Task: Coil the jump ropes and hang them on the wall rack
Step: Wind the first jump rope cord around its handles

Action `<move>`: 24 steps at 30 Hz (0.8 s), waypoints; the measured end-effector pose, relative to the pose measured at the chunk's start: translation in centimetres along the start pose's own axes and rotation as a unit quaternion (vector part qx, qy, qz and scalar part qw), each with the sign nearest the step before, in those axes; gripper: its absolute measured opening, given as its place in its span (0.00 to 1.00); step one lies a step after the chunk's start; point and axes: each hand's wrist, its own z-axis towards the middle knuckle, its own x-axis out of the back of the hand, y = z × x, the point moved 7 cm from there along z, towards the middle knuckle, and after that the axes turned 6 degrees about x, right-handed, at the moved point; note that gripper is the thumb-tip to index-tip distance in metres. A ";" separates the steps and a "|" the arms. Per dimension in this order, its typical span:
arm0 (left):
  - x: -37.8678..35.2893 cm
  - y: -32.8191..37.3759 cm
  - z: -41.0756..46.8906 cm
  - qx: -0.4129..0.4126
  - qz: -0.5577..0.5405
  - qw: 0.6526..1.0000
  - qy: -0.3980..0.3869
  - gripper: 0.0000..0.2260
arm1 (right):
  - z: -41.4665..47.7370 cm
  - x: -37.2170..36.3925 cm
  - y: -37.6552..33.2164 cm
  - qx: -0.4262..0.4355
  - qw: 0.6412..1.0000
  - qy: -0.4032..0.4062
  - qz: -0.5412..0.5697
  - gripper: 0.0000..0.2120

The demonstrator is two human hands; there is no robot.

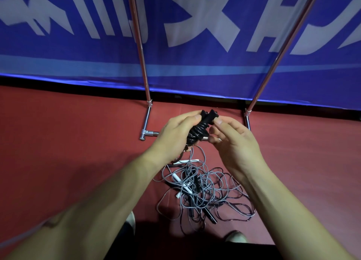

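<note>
A black jump rope (202, 127) is wound in tight coils round its two black handles, which stick up side by side. My left hand (175, 134) grips the bundle from the left. My right hand (232, 140) pinches its right side near a metal end, with thumb and fingers curled toward it. A thin strand hangs from the bundle down to a tangled pile of grey and black ropes (203, 191) with white and black handles on the red floor below my hands.
A chrome rack stands just behind the hands, with a left upright (139, 44), a right upright (283, 50) and foot bars on the floor. A blue banner (195, 72) with white characters hangs behind it. My shoes (235, 237) show at the bottom.
</note>
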 end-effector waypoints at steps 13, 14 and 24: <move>0.5 1.4 -1.1 -0.097 0.185 0.977 0.039 0.18 | 0.2 -0.2 -1.1 0.023 0.997 -0.072 0.016 0.10; 0.4 1.5 -1.2 -0.101 0.183 0.977 0.039 0.18 | 0.3 -0.1 -1.3 0.032 0.996 -0.084 0.006 0.14; 0.4 1.6 -1.8 -0.096 0.194 0.975 0.047 0.18 | 0.4 0.9 -3.7 0.137 0.973 -0.061 -0.177 0.11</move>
